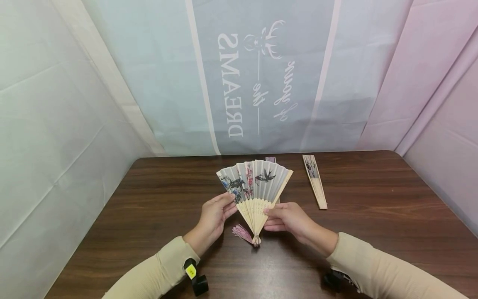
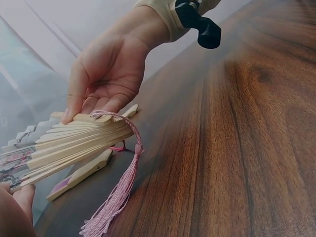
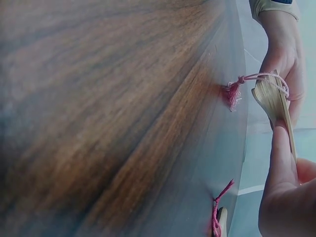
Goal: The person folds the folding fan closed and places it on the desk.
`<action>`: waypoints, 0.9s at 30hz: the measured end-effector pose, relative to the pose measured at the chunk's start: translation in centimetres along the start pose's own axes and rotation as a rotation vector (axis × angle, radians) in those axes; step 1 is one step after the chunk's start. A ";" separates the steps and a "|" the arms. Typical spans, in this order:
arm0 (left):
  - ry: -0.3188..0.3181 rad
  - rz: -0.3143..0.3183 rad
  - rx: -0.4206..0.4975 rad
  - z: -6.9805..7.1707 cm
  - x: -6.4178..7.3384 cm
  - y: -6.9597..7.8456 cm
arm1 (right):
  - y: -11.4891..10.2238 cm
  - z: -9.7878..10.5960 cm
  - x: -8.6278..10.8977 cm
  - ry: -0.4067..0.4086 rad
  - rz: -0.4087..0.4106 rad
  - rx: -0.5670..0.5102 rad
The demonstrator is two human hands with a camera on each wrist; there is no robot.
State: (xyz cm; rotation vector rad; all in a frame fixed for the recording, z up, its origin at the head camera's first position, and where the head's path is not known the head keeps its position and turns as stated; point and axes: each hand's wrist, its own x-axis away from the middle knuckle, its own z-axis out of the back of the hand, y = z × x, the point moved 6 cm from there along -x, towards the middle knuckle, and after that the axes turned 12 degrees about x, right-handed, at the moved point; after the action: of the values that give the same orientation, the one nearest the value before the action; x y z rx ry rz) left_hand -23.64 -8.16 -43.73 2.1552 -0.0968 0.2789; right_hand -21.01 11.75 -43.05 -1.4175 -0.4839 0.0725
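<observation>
A pleated folding fan (image 1: 257,182) is spread above the table, with pale ribs and a picture of a dark bird and red blossoms. Its pink tassel (image 1: 242,233) hangs from the pivot end. My left hand (image 1: 214,218) pinches the fan's left edge between thumb and fingers. On the opposite side, my right hand (image 1: 293,222) pinches the right outer rib, thumb on the front. In the left wrist view, the right hand (image 2: 111,74) grips the ribs near the looped tassel cord. The right wrist view shows the fan's rib ends (image 3: 270,98) edge-on between both hands.
A folded fan (image 1: 315,182) lies on the brown wooden table (image 1: 373,199) to the right. Another folded piece with a purple section (image 1: 270,159) lies behind the spread fan, mostly hidden. A printed cloth (image 1: 168,83) hangs behind the table's far edge.
</observation>
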 end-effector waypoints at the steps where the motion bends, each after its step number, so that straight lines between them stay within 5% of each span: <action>1: 0.004 0.002 -0.002 0.0 0.0 0.0 | 0.0 0.0 0.0 -0.002 0.002 0.001; 27: 0.009 0.032 -0.079 -0.4 -0.3 -0.5 | 0.2 -0.4 -0.3 -0.049 0.011 0.035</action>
State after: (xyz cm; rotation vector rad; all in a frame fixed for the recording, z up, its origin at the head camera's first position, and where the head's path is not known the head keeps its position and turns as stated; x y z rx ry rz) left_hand -23.86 -7.58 -43.97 2.0754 -0.1356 0.2982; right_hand -21.07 11.33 -43.35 -1.3866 -0.5128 0.1246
